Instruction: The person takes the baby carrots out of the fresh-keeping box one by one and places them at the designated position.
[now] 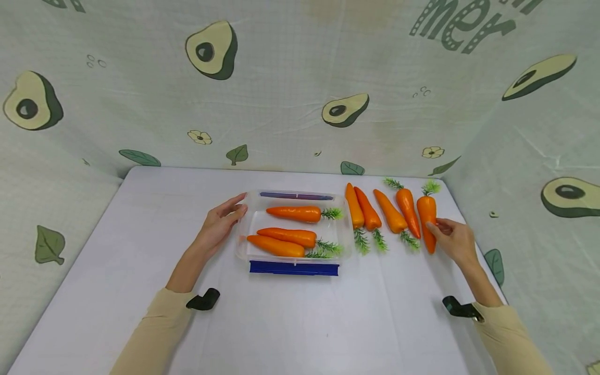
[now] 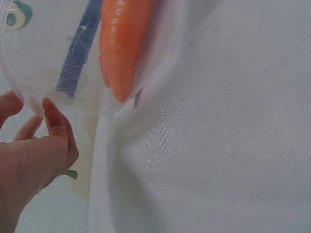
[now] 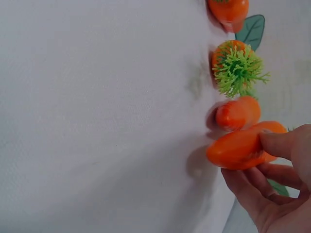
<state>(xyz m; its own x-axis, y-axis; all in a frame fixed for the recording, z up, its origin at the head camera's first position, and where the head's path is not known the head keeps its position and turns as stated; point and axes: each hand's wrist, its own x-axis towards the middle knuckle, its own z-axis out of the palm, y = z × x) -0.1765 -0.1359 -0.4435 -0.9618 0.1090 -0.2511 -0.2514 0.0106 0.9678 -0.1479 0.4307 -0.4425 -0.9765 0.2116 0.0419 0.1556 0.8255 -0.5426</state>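
A clear plastic container [image 1: 248, 219] with blue side latches holds three toy carrots, tips to the left and green tops to the right. My left hand [image 1: 220, 221] pinches its left rim, thumb on one side and fingers on the other in the left wrist view [image 2: 41, 145]. At the right end of a row of loose carrots, my right hand [image 1: 454, 239] holds the outermost carrot [image 1: 425, 208] by its lower half. Between the thumb and fingers, that carrot [image 3: 238, 150] shows its tip toward the right wrist camera, close beside a neighbouring carrot [image 3: 233, 115].
Several other carrots [image 1: 389, 211] lie between the container and my right hand, some with tops toward me, others away. A white cloth covers the table [image 1: 300, 323]. Avocado-print curtains [image 1: 281, 104] stand close behind the table and on both sides.
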